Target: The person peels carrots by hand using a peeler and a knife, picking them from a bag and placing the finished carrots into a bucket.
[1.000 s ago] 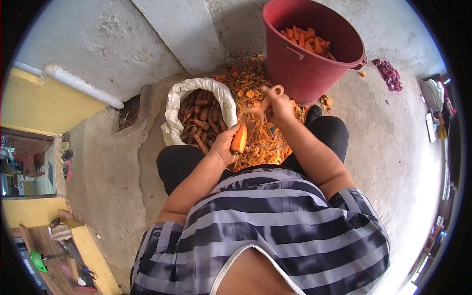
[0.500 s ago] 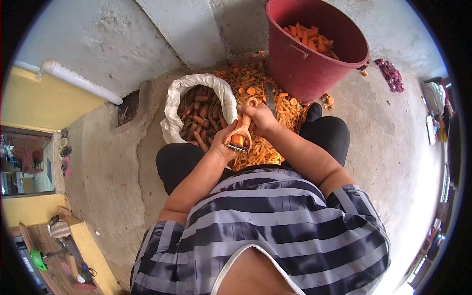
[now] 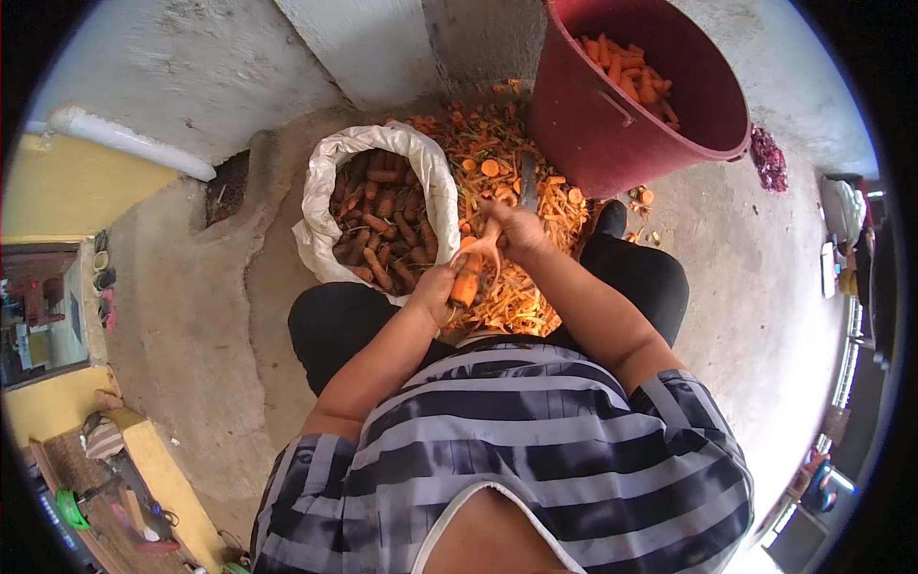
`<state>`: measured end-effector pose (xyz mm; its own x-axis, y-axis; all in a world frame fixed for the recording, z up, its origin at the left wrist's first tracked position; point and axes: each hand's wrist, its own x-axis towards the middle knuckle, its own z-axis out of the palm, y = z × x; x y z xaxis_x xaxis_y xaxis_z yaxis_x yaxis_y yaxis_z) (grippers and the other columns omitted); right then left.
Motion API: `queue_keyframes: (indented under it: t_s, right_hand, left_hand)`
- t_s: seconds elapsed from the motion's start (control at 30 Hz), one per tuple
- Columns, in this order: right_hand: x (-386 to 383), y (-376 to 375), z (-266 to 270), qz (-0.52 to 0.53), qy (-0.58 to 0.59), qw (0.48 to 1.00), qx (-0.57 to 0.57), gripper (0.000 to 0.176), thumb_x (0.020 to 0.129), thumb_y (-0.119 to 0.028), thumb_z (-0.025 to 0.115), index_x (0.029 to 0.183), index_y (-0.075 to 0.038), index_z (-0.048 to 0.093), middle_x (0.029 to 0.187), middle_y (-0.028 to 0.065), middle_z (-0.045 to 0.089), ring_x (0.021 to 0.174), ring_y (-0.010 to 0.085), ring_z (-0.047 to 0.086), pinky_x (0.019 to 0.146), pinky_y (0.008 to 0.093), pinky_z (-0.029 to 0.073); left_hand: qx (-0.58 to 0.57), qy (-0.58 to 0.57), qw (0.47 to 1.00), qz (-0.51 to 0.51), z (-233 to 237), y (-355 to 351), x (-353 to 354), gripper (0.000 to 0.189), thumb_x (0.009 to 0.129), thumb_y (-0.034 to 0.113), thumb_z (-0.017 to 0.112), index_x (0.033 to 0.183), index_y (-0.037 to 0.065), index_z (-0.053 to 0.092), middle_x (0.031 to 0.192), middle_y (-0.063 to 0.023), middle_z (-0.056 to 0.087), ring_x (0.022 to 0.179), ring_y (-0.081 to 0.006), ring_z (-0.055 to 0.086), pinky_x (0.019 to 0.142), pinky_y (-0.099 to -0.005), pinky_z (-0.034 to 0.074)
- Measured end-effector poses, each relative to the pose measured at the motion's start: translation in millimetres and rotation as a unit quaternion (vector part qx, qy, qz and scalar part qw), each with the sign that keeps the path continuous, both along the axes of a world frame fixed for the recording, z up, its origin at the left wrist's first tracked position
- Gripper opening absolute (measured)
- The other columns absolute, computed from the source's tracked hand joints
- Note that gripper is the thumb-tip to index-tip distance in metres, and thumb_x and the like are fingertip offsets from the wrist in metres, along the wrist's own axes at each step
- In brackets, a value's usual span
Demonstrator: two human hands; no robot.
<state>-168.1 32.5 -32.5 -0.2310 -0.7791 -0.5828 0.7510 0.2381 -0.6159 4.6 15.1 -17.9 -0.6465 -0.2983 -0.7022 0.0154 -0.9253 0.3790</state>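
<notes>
My left hand (image 3: 437, 294) is closed around a carrot (image 3: 466, 287), whose orange near end points toward my body. In my right hand (image 3: 518, 232) is the handle of a wide Y-shaped peeler (image 3: 485, 247). Its forked head lies across the upper part of the carrot. Orange carrot peelings (image 3: 516, 301) are heaped on the floor under both hands, between my legs. Just left of my hands stands a white sack (image 3: 319, 182) with its rim rolled down, full of unpeeled carrots (image 3: 387, 203).
A tall dark-red bucket (image 3: 612, 143) with orange carrots (image 3: 626, 77) inside stands at the upper right. Cut carrot ends (image 3: 491, 167) and a knife-like blade (image 3: 528, 180) lie among the peelings. Behind is a wall (image 3: 191, 77); a reddish plastic bag (image 3: 769, 158) lies right of the bucket.
The peeler has moved away from my body along the carrot, uncovering its near end. My right hand has shifted slightly up and right. The view has tilted slightly.
</notes>
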Motion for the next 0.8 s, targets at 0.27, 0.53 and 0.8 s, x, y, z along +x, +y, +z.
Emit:
queue_keyframes:
  t_s: [0.27,0.53,0.8]
  right_hand:
    - [-92,-41,-97,0.093,0.214,0.949,0.214,0.03,0.079,-0.026,0.063,0.086,0.0,0.049,0.065,0.0064,0.05,0.05,0.0141,0.047,0.046,0.0309,0.044]
    - [-82,-12,-193,0.334,0.58,0.637,0.382,0.064,0.079,-0.032,0.059,0.129,-0.004,0.03,0.092,0.0143,0.057,0.091,0.0307,0.055,0.081,0.0365,0.045]
    - [-100,-24,-152,0.482,0.533,0.581,0.382,0.073,0.07,-0.034,0.066,0.12,0.006,0.032,0.089,0.0147,0.06,0.083,0.0259,0.06,0.07,0.0349,0.05]
  left_hand:
    - [-0.021,0.009,0.999,-0.023,-8,-29,-19,0.034,0.09,0.028,0.043,0.106,-0.001,0.051,0.086,-0.0073,0.056,0.073,-0.0162,0.058,0.061,-0.0279,0.049]
    - [-0.078,-0.034,0.996,-0.011,-26,-49,-27,0.032,0.086,0.024,0.053,0.105,-0.001,0.052,0.088,-0.0055,0.056,0.074,-0.0123,0.055,0.066,-0.0236,0.044]
    - [-0.114,-0.038,0.993,0.013,-51,-55,-25,0.033,0.079,0.017,0.062,0.105,-0.002,0.051,0.089,-0.0043,0.054,0.075,-0.0112,0.053,0.067,-0.0229,0.043]
